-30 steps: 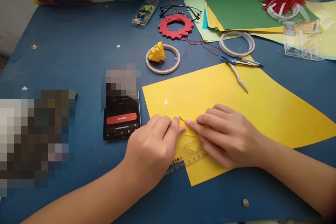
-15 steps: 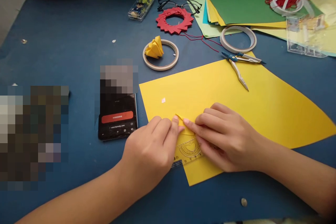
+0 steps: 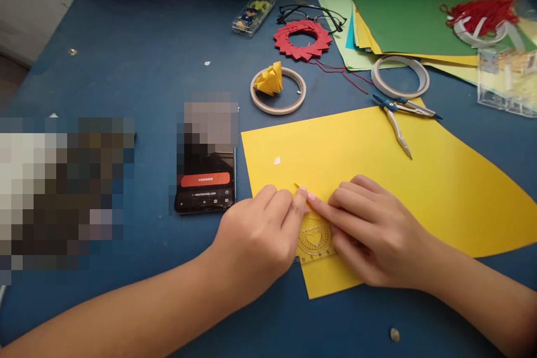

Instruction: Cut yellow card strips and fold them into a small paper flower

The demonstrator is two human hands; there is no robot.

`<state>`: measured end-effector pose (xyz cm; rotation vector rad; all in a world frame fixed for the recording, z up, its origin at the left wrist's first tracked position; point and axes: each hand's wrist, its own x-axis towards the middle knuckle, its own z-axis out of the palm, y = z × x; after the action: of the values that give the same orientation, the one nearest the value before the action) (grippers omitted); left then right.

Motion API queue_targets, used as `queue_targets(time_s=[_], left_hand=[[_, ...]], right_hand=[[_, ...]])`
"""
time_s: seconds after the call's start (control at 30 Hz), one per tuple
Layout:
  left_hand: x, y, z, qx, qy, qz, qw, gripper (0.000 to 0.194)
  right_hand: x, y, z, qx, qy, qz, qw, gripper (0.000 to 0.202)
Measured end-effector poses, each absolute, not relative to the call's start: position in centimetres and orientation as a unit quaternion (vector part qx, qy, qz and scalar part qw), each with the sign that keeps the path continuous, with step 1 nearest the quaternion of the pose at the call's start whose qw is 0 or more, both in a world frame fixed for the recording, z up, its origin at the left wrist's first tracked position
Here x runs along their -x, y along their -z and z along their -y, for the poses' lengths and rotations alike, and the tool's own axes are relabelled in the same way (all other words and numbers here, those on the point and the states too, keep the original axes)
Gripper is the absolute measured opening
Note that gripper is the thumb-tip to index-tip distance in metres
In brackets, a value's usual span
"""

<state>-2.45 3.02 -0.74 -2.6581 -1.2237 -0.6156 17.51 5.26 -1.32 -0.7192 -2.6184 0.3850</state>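
My left hand (image 3: 262, 229) has its fingers curled and pressed together on a small folded piece of yellow paper (image 3: 311, 215), mostly covered by my fingers. From the other side, my right hand (image 3: 377, 229) presses on the same piece with its forefinger, its other fingers bent. Under both hands lies a clear plastic ruler (image 3: 314, 239) with a heart-shaped cutout and a protractor curve. The ruler rests on a large yellow sheet (image 3: 356, 145) with one curved edge; much of the ruler is hidden by my hands.
A phone (image 3: 205, 196) lies to the left. Beyond the sheet are a tape roll (image 3: 279, 109) with a folded yellow paper piece (image 3: 271, 79), a red paper ring (image 3: 281, 45), eyeglasses (image 3: 310, 13) and another tape roll (image 3: 400, 89). A compass (image 3: 396, 123) lies across the sheet's edge.
The whole view has shifted, so things on the table appear farther right. My left fingertip now covers more of the small paper's fold, and the two forefingers are closer together.
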Motion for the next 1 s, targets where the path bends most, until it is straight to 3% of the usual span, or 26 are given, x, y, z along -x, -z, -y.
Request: queue_targets(time_s=[0.37,1.0], left_hand=[[2.51,0.76,-2.95,0.872,0.192,0.441,0.092,0.018],[2.31,0.5,-2.88,0.886,0.188,0.407,0.119,0.013]], right_hand=[[-17.35,1.26,-5.22,0.232,-0.073,0.95,0.195,0.027],[-17.43,1.3,-5.21,0.237,-0.103,0.942,0.215,0.028]])
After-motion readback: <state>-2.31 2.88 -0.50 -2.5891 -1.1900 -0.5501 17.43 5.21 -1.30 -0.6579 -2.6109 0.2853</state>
